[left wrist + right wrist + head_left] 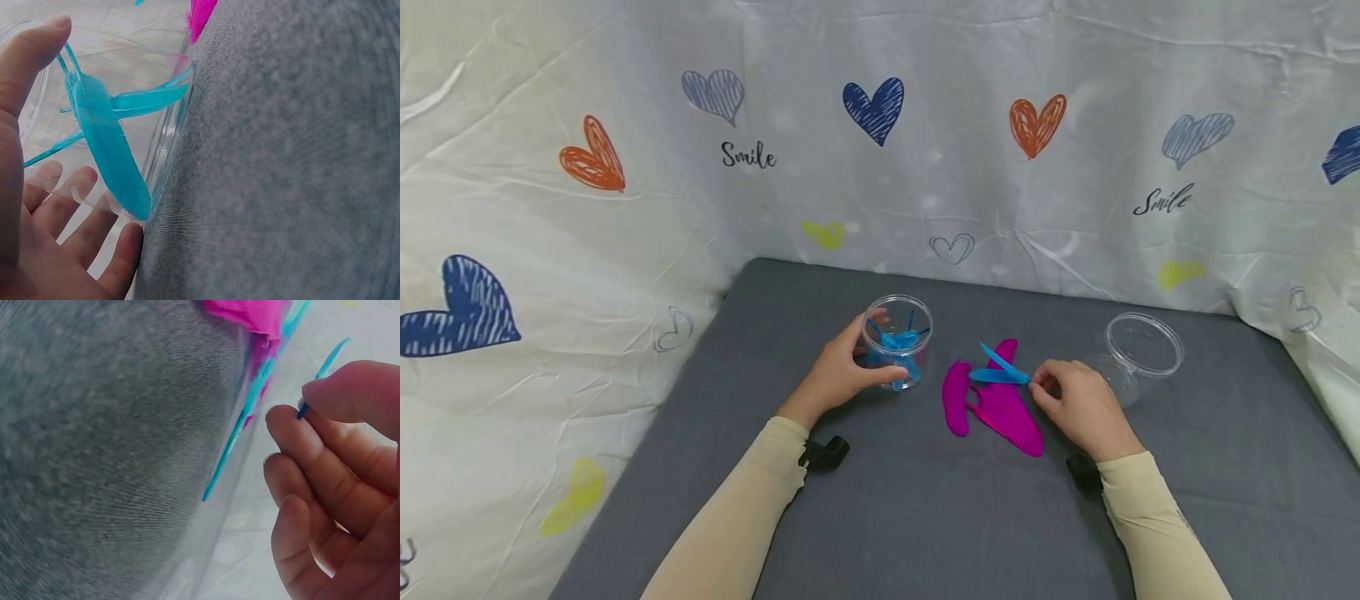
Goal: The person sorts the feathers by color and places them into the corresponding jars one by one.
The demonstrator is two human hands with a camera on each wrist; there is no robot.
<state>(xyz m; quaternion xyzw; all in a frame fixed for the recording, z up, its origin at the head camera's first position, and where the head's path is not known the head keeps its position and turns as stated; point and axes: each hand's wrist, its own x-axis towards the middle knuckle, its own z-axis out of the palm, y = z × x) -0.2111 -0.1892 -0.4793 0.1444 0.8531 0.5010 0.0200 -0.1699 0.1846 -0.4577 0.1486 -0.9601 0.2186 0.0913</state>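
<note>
My left hand (841, 367) grips a clear plastic jar (898, 302) from its left side, thumb in front and fingers behind. Several blue feathers (106, 137) lie crossed inside the jar, some quills pointing upward. In the right wrist view, the thumb and fingertips of my right hand (344, 469) pinch the quill of a blue feather (331, 359). Another blue feather (240, 422) lies beside it, outside the pinch. Beneath them on the table are several magenta feathers (1009, 417), with a narrow magenta feather (956, 398) at the left of the pile.
A second clear jar (1144, 343) stands to the right, partly behind my right hand. Grey cloth covers the table (940, 525). A white curtain (955, 192) printed with hearts hangs along the back and left edges.
</note>
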